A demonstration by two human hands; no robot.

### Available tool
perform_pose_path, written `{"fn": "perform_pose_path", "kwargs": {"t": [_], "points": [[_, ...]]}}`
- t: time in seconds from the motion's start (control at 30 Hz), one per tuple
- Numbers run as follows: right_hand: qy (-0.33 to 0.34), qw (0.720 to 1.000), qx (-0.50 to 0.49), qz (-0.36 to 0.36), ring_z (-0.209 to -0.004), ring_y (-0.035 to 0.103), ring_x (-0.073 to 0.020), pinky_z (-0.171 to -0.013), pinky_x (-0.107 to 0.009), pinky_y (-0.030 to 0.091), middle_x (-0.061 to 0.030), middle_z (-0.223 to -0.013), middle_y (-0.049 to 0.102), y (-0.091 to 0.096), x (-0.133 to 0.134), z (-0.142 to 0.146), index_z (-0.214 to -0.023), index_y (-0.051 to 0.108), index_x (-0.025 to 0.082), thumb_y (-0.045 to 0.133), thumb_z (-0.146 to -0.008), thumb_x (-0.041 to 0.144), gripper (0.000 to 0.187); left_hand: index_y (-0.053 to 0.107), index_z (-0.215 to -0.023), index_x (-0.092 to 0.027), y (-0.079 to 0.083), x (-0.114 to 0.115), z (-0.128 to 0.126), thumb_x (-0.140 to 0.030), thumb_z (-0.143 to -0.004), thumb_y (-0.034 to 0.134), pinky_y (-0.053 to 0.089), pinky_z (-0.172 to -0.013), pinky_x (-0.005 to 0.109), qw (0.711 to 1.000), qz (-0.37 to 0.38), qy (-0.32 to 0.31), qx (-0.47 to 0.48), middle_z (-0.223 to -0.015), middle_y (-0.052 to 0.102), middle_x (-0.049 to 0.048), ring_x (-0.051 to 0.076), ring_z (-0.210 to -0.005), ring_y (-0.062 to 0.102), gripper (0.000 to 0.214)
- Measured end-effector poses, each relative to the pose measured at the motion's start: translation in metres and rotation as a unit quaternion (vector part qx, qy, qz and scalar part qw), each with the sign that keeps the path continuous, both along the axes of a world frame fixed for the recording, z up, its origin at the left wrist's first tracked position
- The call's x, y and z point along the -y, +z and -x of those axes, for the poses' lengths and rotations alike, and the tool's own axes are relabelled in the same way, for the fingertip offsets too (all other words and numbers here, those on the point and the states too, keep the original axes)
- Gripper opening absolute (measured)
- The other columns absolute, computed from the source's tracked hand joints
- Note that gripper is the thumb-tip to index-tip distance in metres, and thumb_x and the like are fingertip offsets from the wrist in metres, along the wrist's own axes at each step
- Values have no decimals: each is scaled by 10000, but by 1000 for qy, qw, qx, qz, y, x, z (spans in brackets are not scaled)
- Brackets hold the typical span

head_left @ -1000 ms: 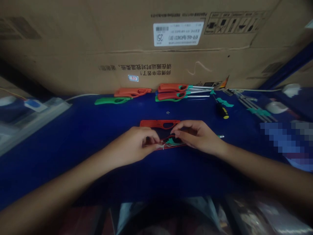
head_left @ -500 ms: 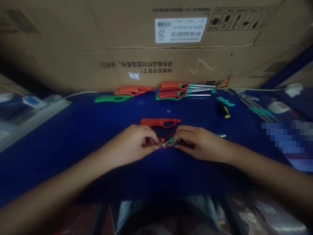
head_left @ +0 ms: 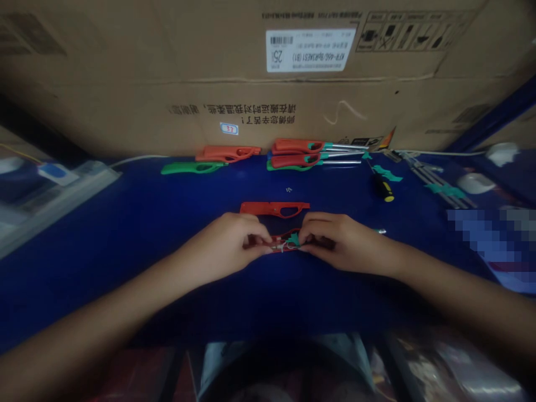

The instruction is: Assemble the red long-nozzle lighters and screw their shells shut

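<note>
An opened red lighter [head_left: 286,245] lies between my hands, its inner parts, a pale wire and a green trigger piece [head_left: 293,240] showing. My left hand [head_left: 240,243] pinches its left end between thumb and fingers. At the other end, my right hand [head_left: 330,243] closes on the lighter beside the green piece; the palm side of that grip is hidden. A metal tip [head_left: 381,231] sticks out past the right hand. Just beyond both hands rests a separate red handle shell [head_left: 272,209], with a few tiny screws [head_left: 288,190] farther back.
Long-necked lighters [head_left: 297,147] and red and green shells [head_left: 195,167] lie along the cardboard box [head_left: 209,67]. On the right are a black-and-yellow screwdriver [head_left: 383,188], green pieces [head_left: 387,173] and metal tubes [head_left: 439,181]. A clear plastic bin [head_left: 62,192] stands left on the blue table [head_left: 167,209].
Both hands keep their grip on the lighter. My right fingers have shifted slightly, and more of the green piece shows. The other things lie where they were.
</note>
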State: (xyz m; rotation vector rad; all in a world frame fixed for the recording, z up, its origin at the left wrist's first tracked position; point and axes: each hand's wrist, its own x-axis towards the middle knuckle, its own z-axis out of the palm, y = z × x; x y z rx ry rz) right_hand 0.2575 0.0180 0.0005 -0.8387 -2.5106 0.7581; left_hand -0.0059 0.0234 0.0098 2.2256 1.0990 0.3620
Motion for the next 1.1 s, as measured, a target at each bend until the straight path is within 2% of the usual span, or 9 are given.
{"fn": "perform_pose_path", "kwargs": {"t": [0.17,0.53,0.83,1.1], "points": [[-13,1000,-18,0,-684,525,-93,-637,-219,417,-9,-852,598,-3,-3,-1,-927,648,175,612,-923,121,66,791,-928,-238,-1,0,0,-252,-878,703,455,-613,225,999,-35,-15,-6,-837,719,9,115,-673,635,102],[8,1000,5,24,-824,630,-126,-733,-239,460,-31,-957,686,6,-5,-7,-990,676,194,566,-930,101,156,803,-972,-250,-2,-2,2,-258,-897,686,440,-610,231,998,-52,-33,-24,-830,701,11,111,-661,625,139],[9,996,81,-32,-867,660,-158,-748,-265,482,-57,-1012,685,7,-1,-6,-1063,657,194,523,-983,173,157,807,-996,-265,0,0,1,-261,-915,659,449,-633,248,995,-73,-47,-44,-836,699,20,128,-680,617,169],[13,999,34,-7,-841,653,-142,-750,-253,483,-34,-969,695,7,-4,-7,-1020,658,202,553,-938,99,169,804,-992,-272,1,1,1,-279,-924,641,444,-622,260,995,-78,-50,-47,-849,699,12,118,-661,607,177]]}}
